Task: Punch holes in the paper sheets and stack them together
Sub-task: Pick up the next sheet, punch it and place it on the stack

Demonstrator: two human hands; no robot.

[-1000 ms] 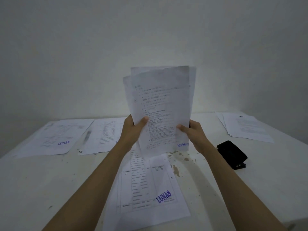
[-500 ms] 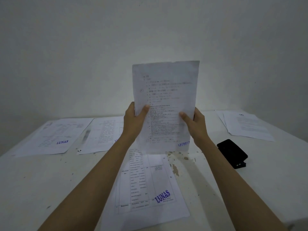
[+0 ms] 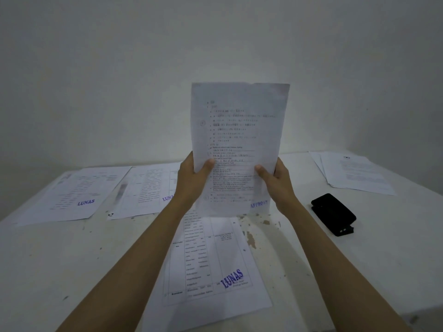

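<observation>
I hold a thin bundle of printed paper sheets (image 3: 239, 130) upright in front of me, above the white table (image 3: 72, 259). My left hand (image 3: 191, 178) grips its left edge with the thumb on the front. My right hand (image 3: 275, 180) grips the right edge the same way. The sheets' edges lie flush; a blue stamp shows at the lower right corner. A black hole punch (image 3: 334, 213) lies on the table to the right of my right forearm. Under my arms lies a sheet stamped LUNAS (image 3: 215, 267).
Two printed sheets lie at the back left, one stamped LUNAS (image 3: 79, 192) and one beside it (image 3: 146, 188). A small pile of papers (image 3: 352, 173) sits at the back right. The tabletop shows chipped paint spots near the middle. A plain wall stands behind.
The sheets were fanned out and skewed a second ago; they are now squared together and held a little higher and more upright. Both hands kept their grip.
</observation>
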